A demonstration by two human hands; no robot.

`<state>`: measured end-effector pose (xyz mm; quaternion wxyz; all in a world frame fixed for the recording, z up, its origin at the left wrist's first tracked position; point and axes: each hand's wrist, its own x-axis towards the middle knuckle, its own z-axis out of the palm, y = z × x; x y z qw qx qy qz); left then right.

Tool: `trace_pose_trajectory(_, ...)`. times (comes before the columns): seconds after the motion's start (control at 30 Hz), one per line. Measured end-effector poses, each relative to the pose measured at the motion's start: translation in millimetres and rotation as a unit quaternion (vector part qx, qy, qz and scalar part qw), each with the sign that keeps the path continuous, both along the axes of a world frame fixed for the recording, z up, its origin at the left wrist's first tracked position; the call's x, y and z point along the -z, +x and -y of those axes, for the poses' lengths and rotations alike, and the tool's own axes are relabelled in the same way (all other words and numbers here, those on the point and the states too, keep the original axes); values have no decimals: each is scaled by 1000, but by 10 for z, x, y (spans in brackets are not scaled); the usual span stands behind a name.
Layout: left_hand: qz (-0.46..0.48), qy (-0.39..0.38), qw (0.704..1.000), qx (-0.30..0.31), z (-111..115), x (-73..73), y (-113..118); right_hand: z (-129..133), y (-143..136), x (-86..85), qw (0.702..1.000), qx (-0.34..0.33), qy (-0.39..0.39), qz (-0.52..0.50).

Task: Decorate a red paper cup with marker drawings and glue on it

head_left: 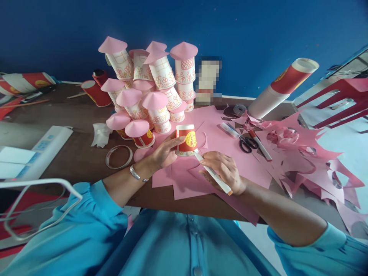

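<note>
A red and white paper cup (186,141) with a yellow round print is held upside down over pink paper by my left hand (167,150), its fingers wrapped round the cup's left side. My right hand (223,170) grips a white marker pen (214,178) with an orange end, and the pen's tip is at the cup's lower edge. To the left and behind stand several paper-cup towers (155,108) with pink cone roofs, many bearing red and orange drawings of flowers and windows.
Pink paper sheets (184,178) cover the middle of the table. On the right lie black scissors (247,144), a red-and-white marker (261,147), pink paper scraps (316,153) and a tall stack of cups (283,88). A tape roll (119,156) and a power strip (48,143) are on the left.
</note>
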<state>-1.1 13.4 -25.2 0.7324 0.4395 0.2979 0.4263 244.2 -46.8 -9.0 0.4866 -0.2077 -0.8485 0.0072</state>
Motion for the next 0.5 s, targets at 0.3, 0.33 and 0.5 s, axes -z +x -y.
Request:
trace_pose_trajectory(0.3, 3, -16, 1000, -18, 28, -72, 74, 34, -79, 30, 999, -35, -11, 2)
trace_pose_trajectory(0.33, 0, -11, 1000, -16, 33, -75, 74, 46, -91, 31, 999, -34, -24, -3)
trace_pose_trajectory(0.5, -24, -8, 1000, -3, 55, -80, 61, 110, -125, 37, 998, -28, -54, -19)
